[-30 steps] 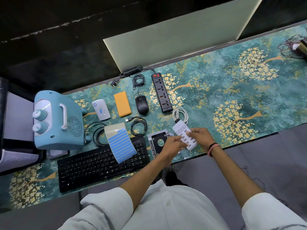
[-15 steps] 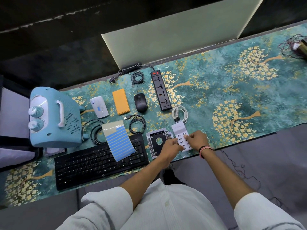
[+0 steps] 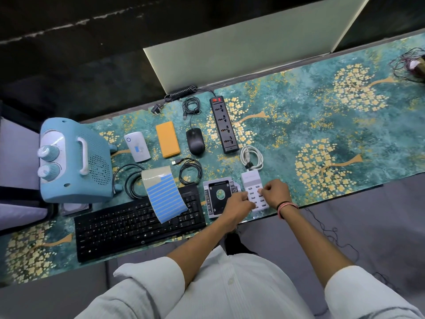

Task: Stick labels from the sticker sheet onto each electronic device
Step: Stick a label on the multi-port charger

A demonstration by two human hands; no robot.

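Fingers of the left hand (image 3: 238, 202) and the right hand (image 3: 274, 192) are curled onto the white USB charging hub (image 3: 253, 188), which is held flat on the patterned worktop (image 3: 322, 125) at its near edge, beside a metal drive caddy (image 3: 218, 194). Whether a label is pinched cannot be told. Well to the left, the glossy, curling sticker sheet (image 3: 164, 195) of blue strips is draped over the black keyboard (image 3: 133, 226).
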